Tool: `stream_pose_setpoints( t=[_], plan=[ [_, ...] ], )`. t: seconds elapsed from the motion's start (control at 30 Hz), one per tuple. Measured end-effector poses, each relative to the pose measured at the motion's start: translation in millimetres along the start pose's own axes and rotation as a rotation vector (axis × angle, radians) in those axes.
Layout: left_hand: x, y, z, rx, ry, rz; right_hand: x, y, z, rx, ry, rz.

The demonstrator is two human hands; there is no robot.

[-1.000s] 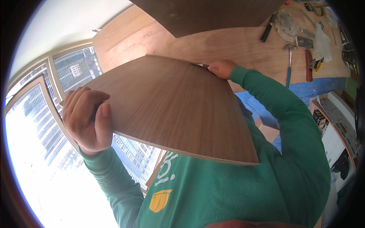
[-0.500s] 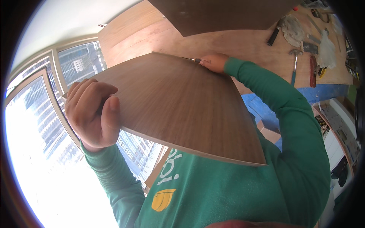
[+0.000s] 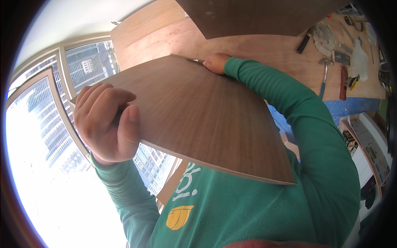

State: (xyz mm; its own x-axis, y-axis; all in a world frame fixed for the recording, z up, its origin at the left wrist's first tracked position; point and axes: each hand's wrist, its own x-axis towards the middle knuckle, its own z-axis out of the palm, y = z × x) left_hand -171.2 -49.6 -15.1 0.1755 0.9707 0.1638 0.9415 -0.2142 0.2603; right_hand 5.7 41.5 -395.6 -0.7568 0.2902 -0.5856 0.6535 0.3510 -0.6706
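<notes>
Between pale plywood desk (image 3: 264,47) and green-clad chest (image 3: 244,211), the left hand (image 3: 107,124) grips a brown wood-grained board (image 3: 206,120), probably steadying it for the right hand (image 3: 216,63), closed on a slim dark-handled tool (image 3: 197,61) by the far edge.

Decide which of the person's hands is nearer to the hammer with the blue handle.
Right. The right hand, at the far edge of the wooden panel, is left of the hammer; the left hand, gripping the panel, is much farther left.
</notes>
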Motion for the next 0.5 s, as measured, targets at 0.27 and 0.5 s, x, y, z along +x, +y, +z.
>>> stream_pose_setpoints(
  t=[0.27,0.5],
  plan=[
    [0.8,-1.5,0.0,0.013,0.003,0.020,13.1,2.5,5.5,-0.013,-0.026,0.012],
    [4.4,0.2,-0.1,0.004,-0.001,0.010,14.4,-2.6,2.5,0.061,-0.017,0.013]
  ],
)
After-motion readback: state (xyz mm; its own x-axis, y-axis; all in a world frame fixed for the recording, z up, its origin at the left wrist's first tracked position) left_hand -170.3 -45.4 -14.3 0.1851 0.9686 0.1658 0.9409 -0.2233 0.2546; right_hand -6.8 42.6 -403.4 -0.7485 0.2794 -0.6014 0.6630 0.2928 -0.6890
